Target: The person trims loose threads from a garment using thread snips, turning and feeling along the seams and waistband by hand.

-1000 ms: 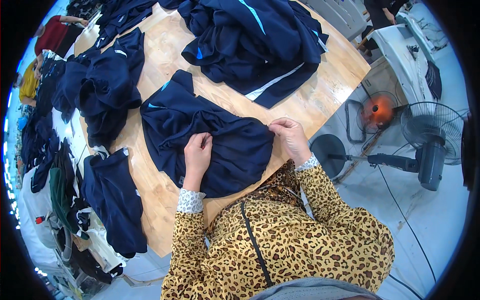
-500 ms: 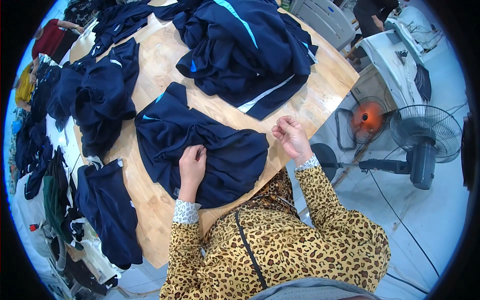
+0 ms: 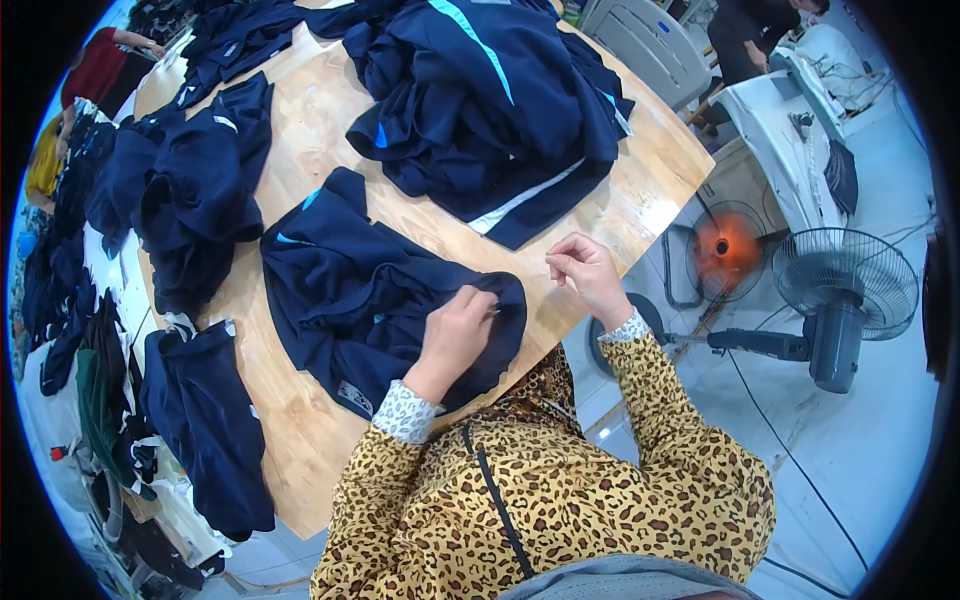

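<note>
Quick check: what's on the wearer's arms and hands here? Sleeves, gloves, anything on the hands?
Both arms are in long leopard-print sleeves, tan-yellow with dark brown spots, part of a top with a dark zip down the front. Each sleeve ends in a pale, finely speckled cuff at the wrist. The left hand and right hand are bare: no gloves, and no rings or watch that I can make out.

Two bare hands show, the left hand (image 3: 455, 330) and the right hand (image 3: 585, 272). One round light wooden table (image 3: 300, 420) bears three heaps of dark navy garments; two electric fans stand on the floor
</note>
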Available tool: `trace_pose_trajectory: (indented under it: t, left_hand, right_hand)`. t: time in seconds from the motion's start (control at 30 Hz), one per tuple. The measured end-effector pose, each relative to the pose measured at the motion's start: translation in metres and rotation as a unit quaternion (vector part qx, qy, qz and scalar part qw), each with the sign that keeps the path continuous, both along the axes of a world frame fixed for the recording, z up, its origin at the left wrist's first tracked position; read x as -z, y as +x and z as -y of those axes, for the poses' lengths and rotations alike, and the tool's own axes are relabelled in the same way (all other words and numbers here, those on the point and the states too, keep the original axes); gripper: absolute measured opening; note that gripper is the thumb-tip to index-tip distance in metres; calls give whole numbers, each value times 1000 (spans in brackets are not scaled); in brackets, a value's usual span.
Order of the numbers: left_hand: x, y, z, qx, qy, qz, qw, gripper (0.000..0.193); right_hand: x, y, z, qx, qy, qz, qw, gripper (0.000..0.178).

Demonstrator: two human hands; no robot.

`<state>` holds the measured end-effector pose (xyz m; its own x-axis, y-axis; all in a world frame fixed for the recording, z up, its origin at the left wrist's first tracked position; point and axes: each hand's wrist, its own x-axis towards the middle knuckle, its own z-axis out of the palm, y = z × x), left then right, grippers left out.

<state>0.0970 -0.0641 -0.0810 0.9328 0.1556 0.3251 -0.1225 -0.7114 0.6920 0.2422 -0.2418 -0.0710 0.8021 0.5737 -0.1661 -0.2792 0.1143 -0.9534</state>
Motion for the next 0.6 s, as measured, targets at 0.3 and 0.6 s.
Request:
trace_pose_trajectory:
  t: [0.3,0.6]
  left_hand:
    - [13,-20,-10,-6,-15,-19,1000,15]
    - [-7,-35,1,40,52,12,998,21]
  right_hand:
    - [1,-10,-2,-251,-298,524,757,14]
    - [-13,-20,4,-218,-136,-56,965,11]
